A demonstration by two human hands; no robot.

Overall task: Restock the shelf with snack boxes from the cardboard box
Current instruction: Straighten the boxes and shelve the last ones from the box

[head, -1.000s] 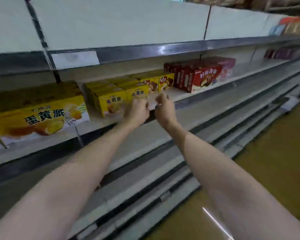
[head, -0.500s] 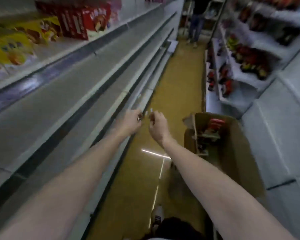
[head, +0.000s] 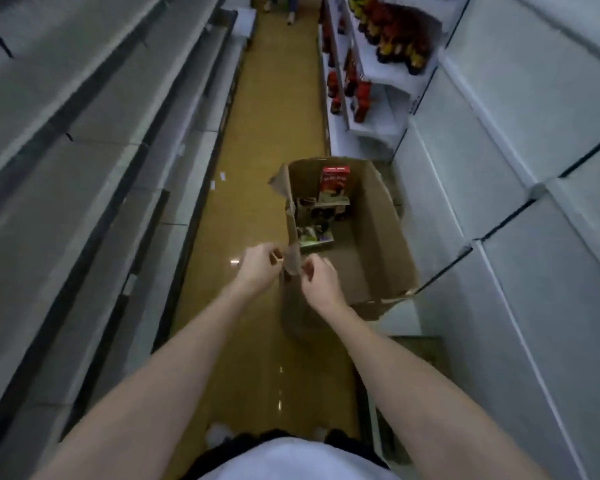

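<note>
Hands have swung from the shelf down to the cardboard box (head: 371, 237) on the aisle floor.
Left hand (head: 257, 268) and right hand (head: 321, 278) hover loosely curled, holding nothing, at its near flap; a red snack box (head: 335, 178) stands inside.

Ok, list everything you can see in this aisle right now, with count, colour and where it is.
cardboard box: one, brown, open, on the floor at right
red snack box: one, red, upright at the box's far end
other snack boxes: several, dark and green, count unclear, along the box's left wall
left shelves: grey, bare here
right shelves: white, bare nearby
bottles: many, red and yellow, far right shelves
floor: yellow-brown, glossy
other person's legs: far end of the aisle
left hand: at the box's near-left flap
right hand: beside it
</note>
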